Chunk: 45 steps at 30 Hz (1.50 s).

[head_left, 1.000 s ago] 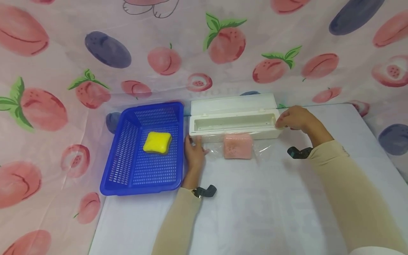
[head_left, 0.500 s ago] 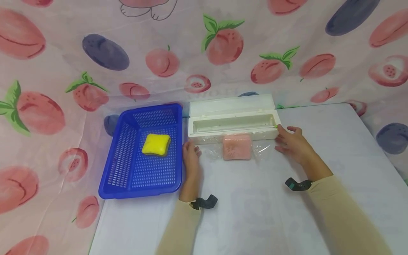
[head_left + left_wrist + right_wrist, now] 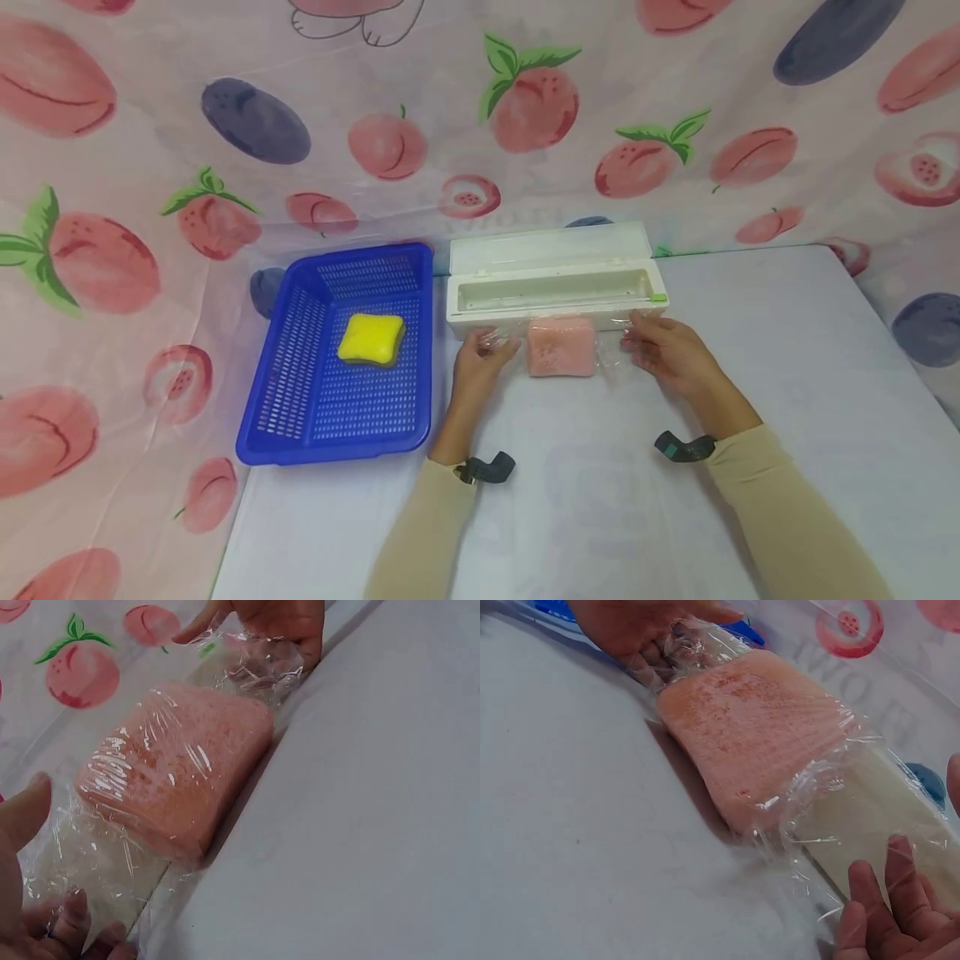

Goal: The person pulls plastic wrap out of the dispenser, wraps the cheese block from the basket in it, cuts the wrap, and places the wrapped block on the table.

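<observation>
A pink sponge (image 3: 562, 347) lies against the front of an opened white cling film dispenser (image 3: 555, 320). Clear cling film (image 3: 112, 847) covers the sponge and spreads out to either side. My left hand (image 3: 480, 367) is at the film's left part, its thumb and fingers apart in the left wrist view. On the other side, my right hand (image 3: 671, 354) touches the film with its fingers, the thumb held away in the right wrist view. The sponge's underside is hidden.
A blue plastic basket (image 3: 255, 450) stands to the left with a yellow sponge (image 3: 371, 337) inside. The dispenser's lid (image 3: 551, 247) leans back toward the fruit-print cloth. A green slider (image 3: 658, 297) sits at the dispenser's right end. White cloth (image 3: 585, 500) covers the table.
My right hand has come from the dispenser's right end down and left to the film, uncovering the green slider. The left hand has moved right, from beside the basket to the film.
</observation>
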### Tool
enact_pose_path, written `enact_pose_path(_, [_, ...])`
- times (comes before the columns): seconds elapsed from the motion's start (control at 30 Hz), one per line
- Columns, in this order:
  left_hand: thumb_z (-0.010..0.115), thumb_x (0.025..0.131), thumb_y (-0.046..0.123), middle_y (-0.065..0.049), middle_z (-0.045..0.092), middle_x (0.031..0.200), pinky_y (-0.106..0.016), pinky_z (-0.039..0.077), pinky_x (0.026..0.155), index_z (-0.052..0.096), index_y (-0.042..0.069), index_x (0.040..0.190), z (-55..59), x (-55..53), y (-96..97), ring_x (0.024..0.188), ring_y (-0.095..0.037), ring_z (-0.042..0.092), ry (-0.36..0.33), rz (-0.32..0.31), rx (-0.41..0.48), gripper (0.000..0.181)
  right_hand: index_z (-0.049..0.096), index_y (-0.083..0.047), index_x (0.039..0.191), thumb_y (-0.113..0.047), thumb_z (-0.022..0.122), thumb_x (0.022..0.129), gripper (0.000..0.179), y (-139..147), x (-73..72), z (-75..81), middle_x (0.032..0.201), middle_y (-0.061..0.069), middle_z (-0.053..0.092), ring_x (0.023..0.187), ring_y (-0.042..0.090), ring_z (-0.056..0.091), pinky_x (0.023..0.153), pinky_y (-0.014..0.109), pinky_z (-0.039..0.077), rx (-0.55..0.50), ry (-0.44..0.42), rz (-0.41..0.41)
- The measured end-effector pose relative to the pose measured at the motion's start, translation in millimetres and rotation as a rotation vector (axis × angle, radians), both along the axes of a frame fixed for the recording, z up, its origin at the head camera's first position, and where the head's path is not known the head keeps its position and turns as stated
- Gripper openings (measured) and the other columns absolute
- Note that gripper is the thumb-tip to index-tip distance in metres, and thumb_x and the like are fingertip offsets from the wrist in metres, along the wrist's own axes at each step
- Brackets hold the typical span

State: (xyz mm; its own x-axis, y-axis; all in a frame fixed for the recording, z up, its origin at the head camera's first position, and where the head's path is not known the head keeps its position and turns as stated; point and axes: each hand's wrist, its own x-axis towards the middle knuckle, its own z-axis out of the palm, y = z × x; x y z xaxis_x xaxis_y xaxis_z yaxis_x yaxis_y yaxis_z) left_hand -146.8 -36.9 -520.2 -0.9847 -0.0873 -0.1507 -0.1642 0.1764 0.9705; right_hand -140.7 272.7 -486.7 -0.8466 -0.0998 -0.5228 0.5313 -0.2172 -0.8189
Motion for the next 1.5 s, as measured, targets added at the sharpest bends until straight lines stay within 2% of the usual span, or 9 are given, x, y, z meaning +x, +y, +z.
enact_pose_path(0.2, [0.085, 0.081, 0.037, -0.003, 0.07, 0.107, -0.034, 0.049, 0.084, 0.071, 0.013, 0.109, -1.3, -6.4, -1.2, 0.097, -0.018, 0.06, 0.049, -0.113, -0.122, 0.039, 0.05, -0.018, 0.133, -0.036, 0.069, 0.097, 0.044, -9.9, 1.5, -4.9, 0.118, -0.006, 0.059, 0.106, 0.007, 0.064, 0.091, 0.02, 0.055, -0.046, 0.029, 0.038])
enact_pose_path(0.47, [0.084, 0.083, 0.023, -0.005, 0.074, 0.113, -0.036, 0.055, 0.092, 0.068, 0.011, 0.109, -2.9, -15.3, 5.2, 0.109, -0.021, 0.068, 0.055, -0.173, -0.099, 0.033, 0.056, -0.016, 0.119, -0.018, 0.067, 0.1, 0.022, -29.7, 3.5, -8.2, 0.114, -0.009, 0.059, 0.107, 0.007, 0.057, 0.087, 0.019, 0.051, 0.08, 0.181, 0.158])
enact_pose_path(0.63, [0.083, 0.084, 0.027, -0.005, 0.073, 0.114, -0.037, 0.053, 0.092, 0.07, 0.013, 0.117, -0.4, -15.1, 5.6, 0.108, -0.021, 0.066, 0.053, -0.201, -0.121, 0.038, 0.053, -0.012, 0.12, -0.016, 0.071, 0.096, 0.03, -37.9, 5.9, -5.7, 0.108, -0.01, 0.064, 0.097, 0.006, 0.061, 0.079, 0.021, 0.051, 0.148, 0.165, 0.16])
enact_pose_path(0.83, [0.079, 0.087, 0.029, -0.01, 0.071, 0.116, -0.034, 0.053, 0.083, 0.069, 0.014, 0.124, 9.9, -5.4, 2.2, 0.101, -0.022, 0.065, -0.051, -0.311, -0.114, 0.042, 0.051, -0.003, 0.137, -0.03, 0.074, 0.094, 0.056, -38.2, 12.4, -6.6, 0.124, 0.006, 0.061, 0.099, 0.011, 0.059, 0.078, 0.024, 0.051, 0.363, 0.129, 0.248])
enact_pose_path(1.03, [0.078, 0.088, 0.04, -0.006, 0.069, 0.102, -0.031, 0.05, 0.069, 0.069, 0.012, 0.104, 25.1, 13.9, -2.8, 0.087, -0.019, 0.061, -0.242, -0.48, -0.252, 0.033, 0.061, -0.004, 0.127, -0.035, 0.073, 0.094, 0.047, -35.1, 20.2, -6.1, 0.117, 0.01, 0.066, 0.097, 0.017, 0.058, 0.074, 0.026, 0.052, 0.496, 0.121, 0.316])
enact_pose_path(1.13, [0.073, 0.091, 0.046, -0.004, 0.069, 0.091, -0.029, 0.049, 0.066, 0.069, 0.011, 0.09, 30.5, 22.0, -3.4, 0.081, -0.017, 0.059, -0.231, -0.554, -0.329, 0.036, 0.063, -0.004, 0.12, -0.033, 0.07, 0.096, 0.039, -32.9, 20.3, -6.6, 0.104, 0.003, 0.068, 0.09, 0.016, 0.059, 0.07, 0.026, 0.051, 0.487, 0.134, 0.35])
enact_pose_path(1.23, [0.074, 0.091, 0.047, -0.004, 0.073, 0.092, -0.028, 0.048, 0.066, 0.067, 0.01, 0.083, 32.4, 25.2, -0.6, 0.081, -0.015, 0.06, -0.149, -0.563, -0.363, 0.038, 0.063, -0.001, 0.115, -0.03, 0.068, 0.097, 0.035, -32.9, 17.9, -6.7, 0.098, 0.001, 0.066, 0.087, 0.016, 0.058, 0.069, 0.026, 0.051, 0.461, 0.169, 0.363])
enact_pose_path(1.33, [0.077, 0.087, 0.04, -0.002, 0.073, 0.093, -0.028, 0.048, 0.068, 0.068, 0.009, 0.093, 30.8, 25.3, 2.5, 0.08, -0.013, 0.061, -0.105, -0.559, -0.365, 0.033, 0.062, -0.001, 0.117, -0.031, 0.068, 0.097, 0.036, -36.1, 16.4, -6.2, 0.103, 0.003, 0.068, 0.093, 0.017, 0.059, 0.077, 0.027, 0.053, 0.456, 0.174, 0.366])
enact_pose_path(1.5, [0.077, 0.087, 0.028, -0.002, 0.07, 0.081, -0.025, 0.049, 0.065, 0.069, 0.002, 0.123, 30.0, 32.2, 6.5, 0.068, -0.012, 0.061, -0.182, -0.604, -0.36, 0.045, 0.053, -0.002, 0.135, -0.035, 0.068, 0.098, 0.052, -36.8, 22.0, -3.0, 0.125, 0.014, 0.067, 0.109, 0.021, 0.064, 0.094, 0.034, 0.057, 0.471, 0.132, 0.368])
